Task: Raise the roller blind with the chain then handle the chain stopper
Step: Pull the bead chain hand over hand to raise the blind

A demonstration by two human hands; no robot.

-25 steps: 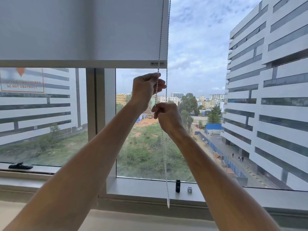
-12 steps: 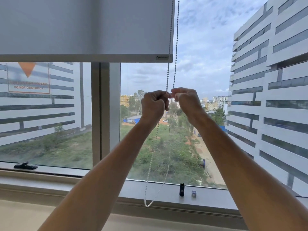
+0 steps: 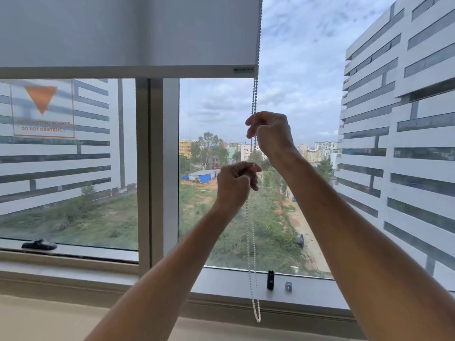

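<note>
Right hand (image 3: 272, 134): fingers curled, pinching the bead chain (image 3: 254, 99) right of frame centre.
Left hand (image 3: 236, 184): lower, fist closed round the same chain.
Chain loop: hangs to lower centre.
Roller blind (image 3: 128, 33): upper left.
Sill (image 3: 307, 295): a small black cylinder (image 3: 270, 279) stands upright.

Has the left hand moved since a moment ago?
Yes. The left hand dropped lower down the chain, farther below the blind's bottom bar.

Open air flanks the hanging chain (image 3: 251, 242) — only a black cylinder (image 3: 270, 280) and small clip (image 3: 288, 286) occupy the sill (image 3: 221, 279).
</note>
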